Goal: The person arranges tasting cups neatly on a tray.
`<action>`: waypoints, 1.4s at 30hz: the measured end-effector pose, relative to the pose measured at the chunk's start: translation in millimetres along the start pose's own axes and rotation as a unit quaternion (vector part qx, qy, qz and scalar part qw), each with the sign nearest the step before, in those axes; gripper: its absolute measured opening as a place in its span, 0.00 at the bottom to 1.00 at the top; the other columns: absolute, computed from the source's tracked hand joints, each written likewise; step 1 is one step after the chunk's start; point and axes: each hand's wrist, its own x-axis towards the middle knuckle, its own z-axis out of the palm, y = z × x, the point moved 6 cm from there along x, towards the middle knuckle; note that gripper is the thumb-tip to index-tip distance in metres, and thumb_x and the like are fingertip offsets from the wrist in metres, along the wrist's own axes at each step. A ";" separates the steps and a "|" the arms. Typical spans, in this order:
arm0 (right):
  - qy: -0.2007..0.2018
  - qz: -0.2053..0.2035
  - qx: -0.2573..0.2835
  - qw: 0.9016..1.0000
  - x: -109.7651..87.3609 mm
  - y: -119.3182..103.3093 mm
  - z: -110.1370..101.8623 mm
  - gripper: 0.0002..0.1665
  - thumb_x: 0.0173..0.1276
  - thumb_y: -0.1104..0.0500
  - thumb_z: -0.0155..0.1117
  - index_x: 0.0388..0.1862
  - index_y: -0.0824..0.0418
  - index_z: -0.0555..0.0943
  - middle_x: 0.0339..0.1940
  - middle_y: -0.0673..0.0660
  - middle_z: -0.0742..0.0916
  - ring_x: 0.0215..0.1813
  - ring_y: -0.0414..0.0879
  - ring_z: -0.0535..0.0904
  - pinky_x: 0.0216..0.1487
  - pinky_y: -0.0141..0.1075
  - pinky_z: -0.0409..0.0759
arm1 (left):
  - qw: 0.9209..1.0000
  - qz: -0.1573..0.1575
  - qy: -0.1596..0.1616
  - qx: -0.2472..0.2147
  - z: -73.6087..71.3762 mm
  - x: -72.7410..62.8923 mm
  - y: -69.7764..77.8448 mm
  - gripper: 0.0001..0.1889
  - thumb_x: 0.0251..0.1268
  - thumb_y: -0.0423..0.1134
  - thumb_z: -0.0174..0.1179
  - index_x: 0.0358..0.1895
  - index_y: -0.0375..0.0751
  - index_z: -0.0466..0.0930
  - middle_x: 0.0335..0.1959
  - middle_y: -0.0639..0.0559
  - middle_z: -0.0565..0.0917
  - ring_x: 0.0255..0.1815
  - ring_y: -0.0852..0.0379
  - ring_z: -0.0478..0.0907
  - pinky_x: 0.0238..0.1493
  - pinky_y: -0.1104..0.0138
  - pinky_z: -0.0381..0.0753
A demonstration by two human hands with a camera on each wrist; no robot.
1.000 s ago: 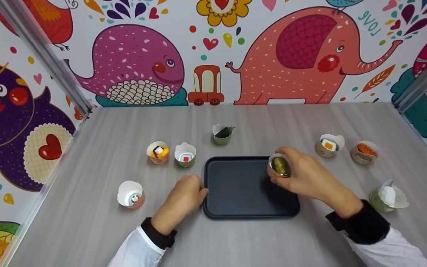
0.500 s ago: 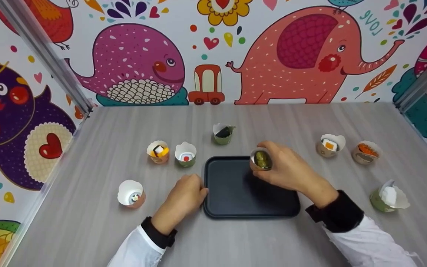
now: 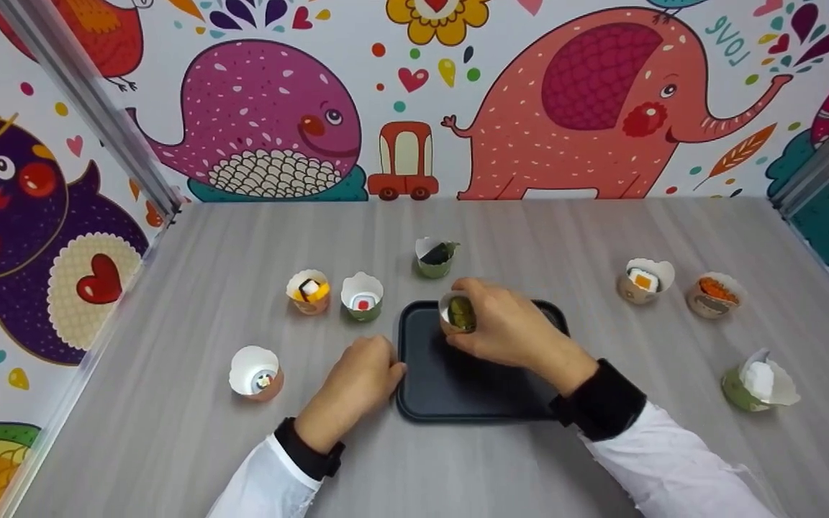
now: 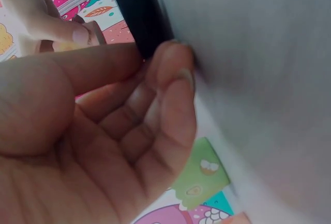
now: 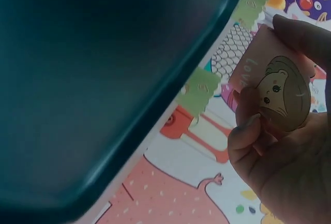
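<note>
One paper cup point(image 5: 276, 81), gripped by the right hand point(image 3: 504, 324), over the tray point(image 3: 486, 392) near its far left corner; left hand point(image 3: 357, 378) pinching the tray's left edge.
That hand, the right, partly covers the green filling point(image 3: 460, 314); seven more cups point(image 3: 362, 314) stand about the desk point(image 3: 414, 471).

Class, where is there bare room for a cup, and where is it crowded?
Free: near left on the tray; the table between the dark-filled cup and orange-square cup. Crowded: beyond the left hand, where two cups sit close; under the right hand, holding a cup above the tray.
</note>
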 end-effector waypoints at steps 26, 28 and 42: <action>-0.098 0.062 0.018 0.993 30.9 -18.8 44.3 0.38 0.64 0.60 0.80 0.66 0.72 0.73 0.56 0.67 0.84 0.54 0.57 0.83 0.57 0.49 0.81 | 1.000 -0.007 0.000 0.006 1.7 0.2 1.3 0.12 0.68 0.31 0.68 0.24 0.36 0.82 0.23 0.48 0.81 0.26 0.52 0.78 0.29 0.57 0.77; -0.101 0.067 0.029 0.992 30.9 -18.4 44.3 0.38 0.65 0.61 0.79 0.68 0.72 0.72 0.57 0.67 0.84 0.55 0.57 0.83 0.58 0.49 0.81 | 1.000 -0.005 0.001 0.006 2.0 0.2 0.9 0.12 0.68 0.31 0.68 0.24 0.36 0.82 0.23 0.48 0.81 0.26 0.52 0.78 0.29 0.57 0.77; -0.088 0.032 -0.015 0.996 19.6 -17.9 28.0 0.52 0.60 0.50 0.84 0.75 0.70 0.69 0.63 0.67 0.82 0.61 0.60 0.82 0.58 0.55 0.81 | 1.000 0.004 0.015 0.023 1.8 -0.7 2.0 0.12 0.67 0.31 0.69 0.23 0.37 0.84 0.25 0.44 0.84 0.30 0.47 0.83 0.32 0.55 0.81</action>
